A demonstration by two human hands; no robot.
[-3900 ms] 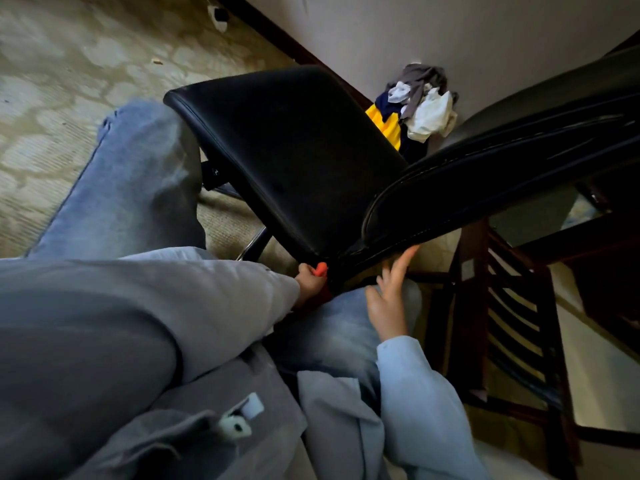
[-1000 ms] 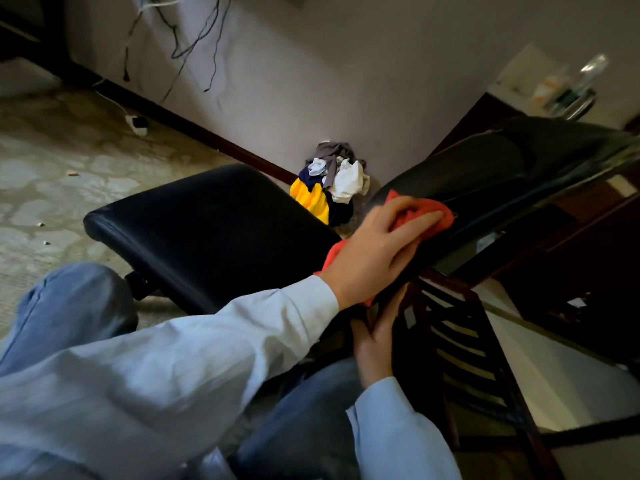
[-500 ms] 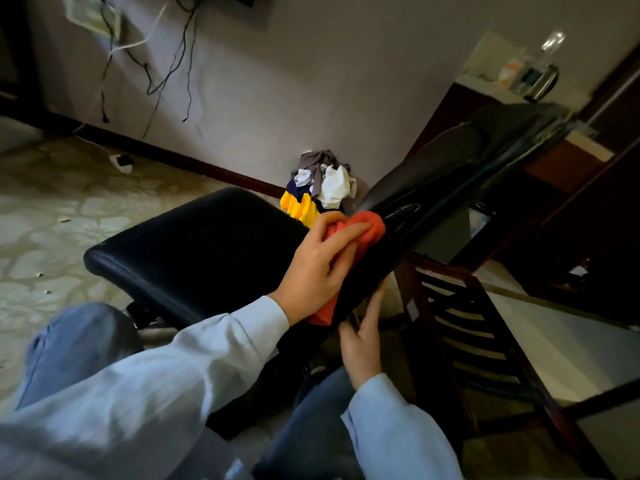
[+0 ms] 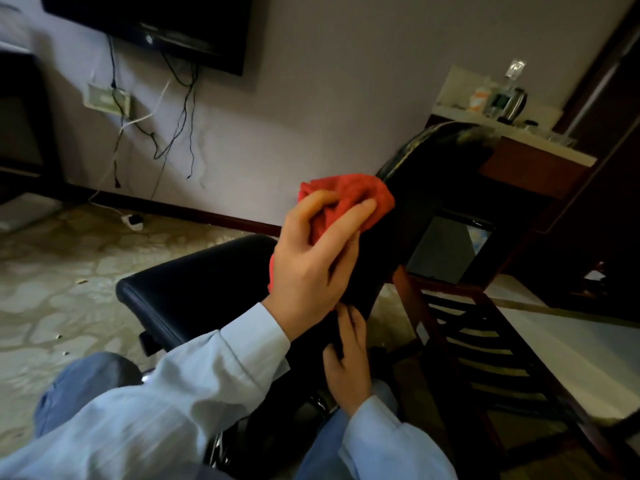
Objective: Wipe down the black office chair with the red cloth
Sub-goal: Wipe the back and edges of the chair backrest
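The black chair [image 4: 194, 285] has its seat on the left and its back rising on the right. The left hand [image 4: 311, 268] curls its fingers around the red cloth [image 4: 349, 199] and presses it on the chair's back. Lower down, the right hand [image 4: 348, 368] grips the back's edge.

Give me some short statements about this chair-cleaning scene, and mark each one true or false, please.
1. The left hand presses the red cloth on the backrest of the black office chair. True.
2. The right hand rests flat on the seat. False: it grips the backrest's lower edge.
3. A television hangs on the wall. True.
4. The wooden chair stands left of the office chair. False: it stands on its right.
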